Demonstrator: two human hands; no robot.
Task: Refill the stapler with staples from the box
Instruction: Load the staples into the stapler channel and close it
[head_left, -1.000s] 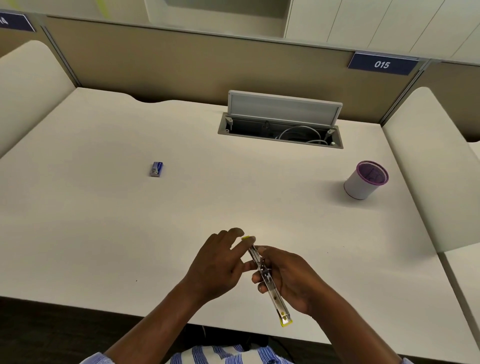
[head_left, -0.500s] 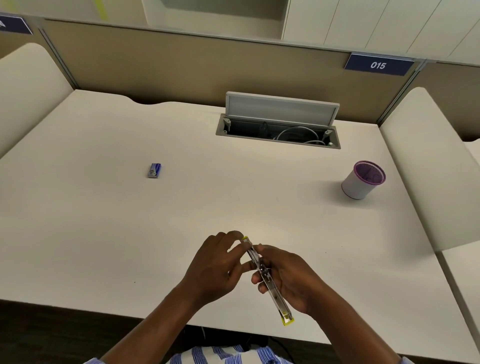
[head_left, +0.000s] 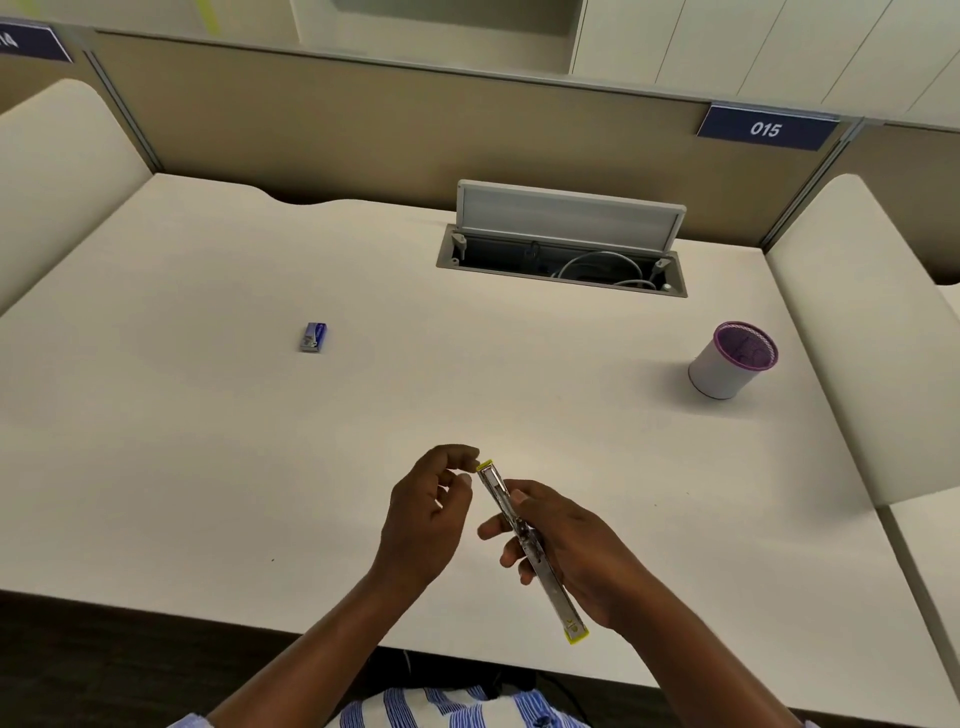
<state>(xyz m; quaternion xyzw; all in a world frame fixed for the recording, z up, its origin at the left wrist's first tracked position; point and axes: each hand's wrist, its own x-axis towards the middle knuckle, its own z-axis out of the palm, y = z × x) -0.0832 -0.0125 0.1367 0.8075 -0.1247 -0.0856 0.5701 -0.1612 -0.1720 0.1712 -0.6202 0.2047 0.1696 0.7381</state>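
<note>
Metal stapler (head_left: 527, 540) in right hand (head_left: 576, 551), over desk's (head_left: 208, 467) near edge.

A white pen cup (head_left: 727, 366) with a purple mesh rim stood at the right of the cream tabletop (head_left: 218, 447). At the far edge, a cable hatch (head_left: 563, 244) lay open beneath a blue "015" sign (head_left: 764, 128).

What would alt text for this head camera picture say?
A person's right hand holds a thin stapler above a pale desk, the left hand at its far tip. A small blue box lies far left, a purple-rimmed cup right.
</note>
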